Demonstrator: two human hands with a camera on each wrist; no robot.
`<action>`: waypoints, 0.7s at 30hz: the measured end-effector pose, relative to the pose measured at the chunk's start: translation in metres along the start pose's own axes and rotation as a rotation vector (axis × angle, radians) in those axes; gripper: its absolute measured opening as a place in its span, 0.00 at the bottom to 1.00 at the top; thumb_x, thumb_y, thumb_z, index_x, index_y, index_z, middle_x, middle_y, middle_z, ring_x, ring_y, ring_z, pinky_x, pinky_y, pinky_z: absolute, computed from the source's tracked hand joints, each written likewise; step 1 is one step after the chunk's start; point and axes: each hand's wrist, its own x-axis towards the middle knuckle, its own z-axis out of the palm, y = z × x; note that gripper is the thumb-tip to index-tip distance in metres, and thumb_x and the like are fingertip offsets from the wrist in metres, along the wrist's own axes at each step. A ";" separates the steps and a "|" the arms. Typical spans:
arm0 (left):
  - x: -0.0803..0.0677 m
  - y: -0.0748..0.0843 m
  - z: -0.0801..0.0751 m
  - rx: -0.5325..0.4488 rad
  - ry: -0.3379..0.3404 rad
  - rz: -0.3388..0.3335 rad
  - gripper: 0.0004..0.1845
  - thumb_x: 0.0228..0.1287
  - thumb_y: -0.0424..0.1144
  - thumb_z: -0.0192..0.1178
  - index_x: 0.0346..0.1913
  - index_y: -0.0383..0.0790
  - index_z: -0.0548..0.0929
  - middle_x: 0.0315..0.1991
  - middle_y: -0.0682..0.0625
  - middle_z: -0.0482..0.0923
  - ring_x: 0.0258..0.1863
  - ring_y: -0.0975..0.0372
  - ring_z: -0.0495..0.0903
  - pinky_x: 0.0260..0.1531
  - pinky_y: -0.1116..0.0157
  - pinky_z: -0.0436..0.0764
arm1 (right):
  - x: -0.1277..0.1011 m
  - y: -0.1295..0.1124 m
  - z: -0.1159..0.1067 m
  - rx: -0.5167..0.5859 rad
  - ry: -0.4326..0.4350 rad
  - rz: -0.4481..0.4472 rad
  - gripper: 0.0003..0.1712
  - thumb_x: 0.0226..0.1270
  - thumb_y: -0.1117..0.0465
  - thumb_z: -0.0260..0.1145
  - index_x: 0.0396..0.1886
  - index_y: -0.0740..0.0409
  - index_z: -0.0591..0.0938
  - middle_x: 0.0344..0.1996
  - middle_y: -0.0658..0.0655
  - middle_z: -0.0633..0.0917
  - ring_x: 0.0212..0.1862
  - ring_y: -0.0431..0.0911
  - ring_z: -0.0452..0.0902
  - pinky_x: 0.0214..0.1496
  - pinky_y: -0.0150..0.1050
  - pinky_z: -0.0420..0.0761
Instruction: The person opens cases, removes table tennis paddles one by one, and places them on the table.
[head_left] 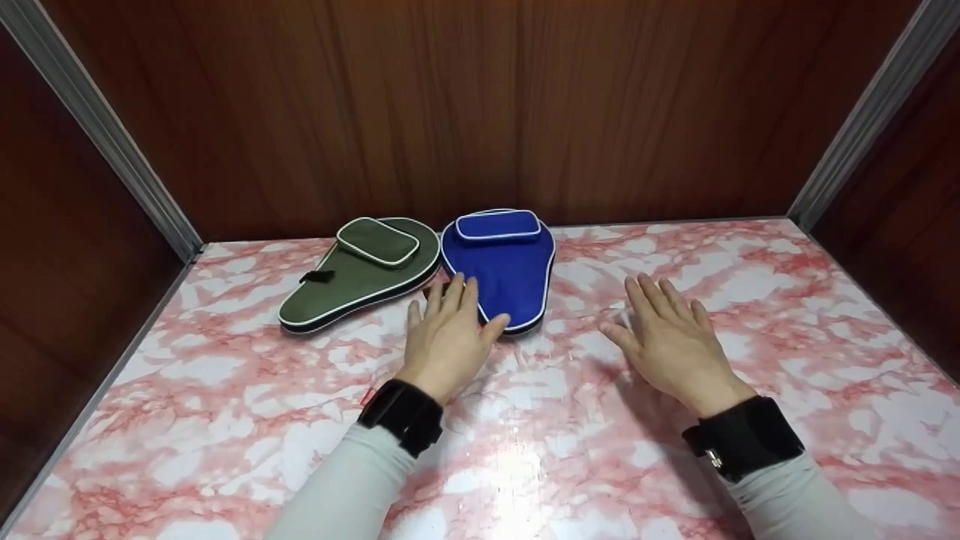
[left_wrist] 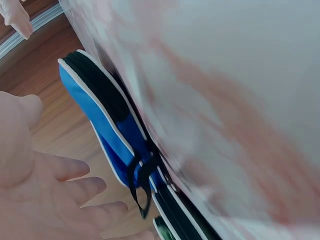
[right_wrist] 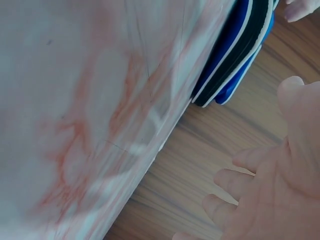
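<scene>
A blue table-tennis paddle case (head_left: 514,277) with white piping and a small raised pocket lies flat at the back of the table. Touching its left side is a matching green paddle case (head_left: 349,289), turned at a slant. My left hand (head_left: 448,337) hovers by the blue case's lower left edge, fingers spread and holding nothing. In the left wrist view, a gap separates its palm from the blue case's zipped side, where a black strap loop (left_wrist: 145,185) hangs. My right hand (head_left: 675,349) is over the table to the right, fingers extended, nothing in it.
The table (head_left: 525,420) has a red-and-white marbled top. A brown wood-grain panel (head_left: 480,112) rises behind both cases, and similar panels stand at either side with grey metal strips (head_left: 120,135) in the corners.
</scene>
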 end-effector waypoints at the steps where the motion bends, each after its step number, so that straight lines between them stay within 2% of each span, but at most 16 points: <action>1: 0.003 0.003 0.001 0.002 -0.007 -0.002 0.44 0.85 0.67 0.49 0.88 0.40 0.61 0.88 0.42 0.55 0.89 0.44 0.47 0.82 0.34 0.47 | 0.000 0.000 0.000 0.002 -0.001 0.004 0.51 0.88 0.32 0.51 0.91 0.62 0.52 0.88 0.71 0.53 0.87 0.70 0.42 0.82 0.76 0.41; 10: 0.020 0.024 0.011 0.023 -0.023 -0.022 0.46 0.84 0.70 0.48 0.89 0.42 0.60 0.89 0.44 0.54 0.88 0.43 0.49 0.80 0.30 0.50 | 0.001 0.003 0.000 0.006 -0.023 0.029 0.57 0.84 0.23 0.43 0.92 0.60 0.49 0.89 0.69 0.51 0.88 0.69 0.40 0.82 0.75 0.39; 21: 0.033 0.042 0.023 0.058 0.005 -0.010 0.47 0.83 0.73 0.45 0.89 0.44 0.60 0.90 0.46 0.53 0.88 0.43 0.47 0.79 0.29 0.49 | 0.001 0.004 -0.002 -0.002 -0.034 0.034 0.58 0.84 0.23 0.42 0.92 0.60 0.49 0.89 0.69 0.50 0.88 0.69 0.39 0.82 0.75 0.39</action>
